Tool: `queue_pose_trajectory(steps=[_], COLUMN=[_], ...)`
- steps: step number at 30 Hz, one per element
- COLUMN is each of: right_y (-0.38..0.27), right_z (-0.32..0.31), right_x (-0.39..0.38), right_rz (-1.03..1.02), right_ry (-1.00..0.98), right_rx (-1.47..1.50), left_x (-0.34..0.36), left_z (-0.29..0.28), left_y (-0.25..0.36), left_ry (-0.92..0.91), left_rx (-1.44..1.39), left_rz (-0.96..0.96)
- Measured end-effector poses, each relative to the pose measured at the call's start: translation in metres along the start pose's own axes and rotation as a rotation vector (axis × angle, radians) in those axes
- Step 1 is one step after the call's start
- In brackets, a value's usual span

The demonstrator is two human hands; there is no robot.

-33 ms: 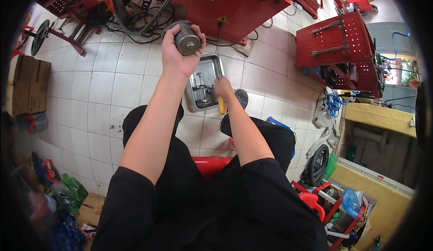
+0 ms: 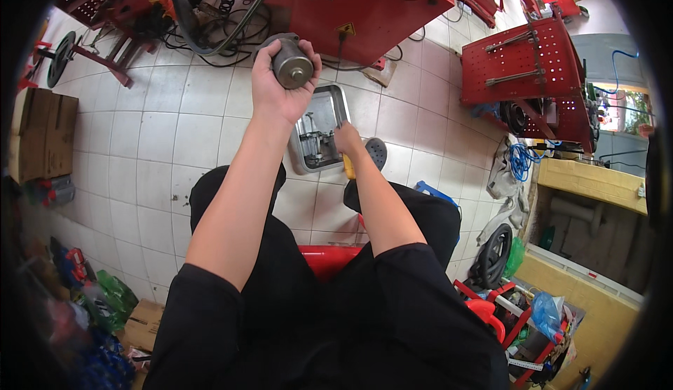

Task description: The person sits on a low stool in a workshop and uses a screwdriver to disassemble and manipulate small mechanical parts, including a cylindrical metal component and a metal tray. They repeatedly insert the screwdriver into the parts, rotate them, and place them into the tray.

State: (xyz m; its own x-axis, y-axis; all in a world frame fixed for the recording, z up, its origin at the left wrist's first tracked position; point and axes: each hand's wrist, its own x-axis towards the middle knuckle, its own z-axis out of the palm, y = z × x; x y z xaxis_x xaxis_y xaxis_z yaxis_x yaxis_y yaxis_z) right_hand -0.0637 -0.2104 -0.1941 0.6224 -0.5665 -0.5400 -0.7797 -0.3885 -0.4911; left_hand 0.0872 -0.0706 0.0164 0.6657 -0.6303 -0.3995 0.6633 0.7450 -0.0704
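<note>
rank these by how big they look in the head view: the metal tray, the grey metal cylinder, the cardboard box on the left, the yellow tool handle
1. cardboard box
2. metal tray, looks close to the box; its lower part is hidden
3. metal cylinder, raised toward the camera in the left hand, so it looks bigger
4. yellow handle, mostly hidden by the right hand

left hand (image 2: 282, 85): no shift seen, gripping metal cylinder (image 2: 291, 65) as before | right hand (image 2: 347, 139): same spot over steel tray (image 2: 338, 104), yellow handle (image 2: 349, 169) held as earlier | change: none visible across the two pictures
</note>
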Motion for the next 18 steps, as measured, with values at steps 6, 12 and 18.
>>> queue_pose_trajectory(steps=[6, 12, 18], right_y=[0.021, 0.021, 0.022], right_z=[0.029, 0.038, 0.042], right_x=[0.024, 0.038, 0.046], right_rz=[-0.024, 0.043, 0.104], right_ry=[-0.086, -0.090, -0.127], right_rx=[-0.382, -0.468, -0.456], left_x=[0.003, 0.004, 0.006], left_z=[0.001, 0.000, -0.003], left_y=[-0.006, -0.007, -0.007], left_ry=[0.144, 0.145, 0.135], left_rx=[0.015, 0.007, 0.005], left_rz=[-0.014, 0.002, 0.014])
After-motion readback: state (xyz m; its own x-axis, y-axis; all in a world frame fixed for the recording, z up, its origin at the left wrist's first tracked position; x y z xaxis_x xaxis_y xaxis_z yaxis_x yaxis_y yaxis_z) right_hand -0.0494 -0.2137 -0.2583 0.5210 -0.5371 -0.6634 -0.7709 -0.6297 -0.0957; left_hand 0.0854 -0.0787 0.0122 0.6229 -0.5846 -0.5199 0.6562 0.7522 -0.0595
